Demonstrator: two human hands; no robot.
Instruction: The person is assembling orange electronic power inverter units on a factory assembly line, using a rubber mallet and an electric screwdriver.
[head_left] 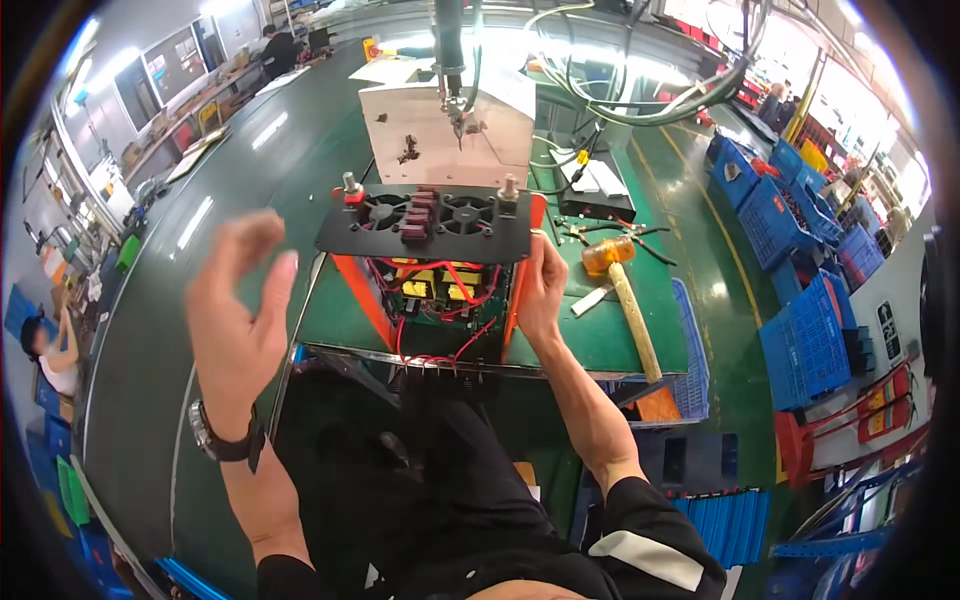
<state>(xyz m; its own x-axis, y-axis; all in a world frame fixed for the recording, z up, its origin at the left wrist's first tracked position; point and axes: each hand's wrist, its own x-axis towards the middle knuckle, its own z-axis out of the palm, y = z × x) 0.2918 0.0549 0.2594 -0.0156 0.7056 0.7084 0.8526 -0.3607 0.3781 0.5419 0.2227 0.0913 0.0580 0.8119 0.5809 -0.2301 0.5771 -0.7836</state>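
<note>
A power inverter (448,311) with orange side panels stands on the green bench in front of me, its inside showing yellow-wrapped parts and red wires. On its upper side sits a black end plate (343,235) with two fans and a metal terminal near each end. My right hand (543,285) is closed on the right orange side, just below the plate. Raised to the left of the unit, my left hand (240,310) is slightly blurred and holds nothing, thumb and fingers apart. Above the plate hangs a screwdriver tip (460,128) on a powered driver.
A mallet (630,315) with an amber head lies right of the inverter, beside loose cables (650,248) and a black box (597,195). Behind the unit stands a pale metal fixture (445,135). Blue crates (765,215) line the right side; a long green surface (215,215) runs left.
</note>
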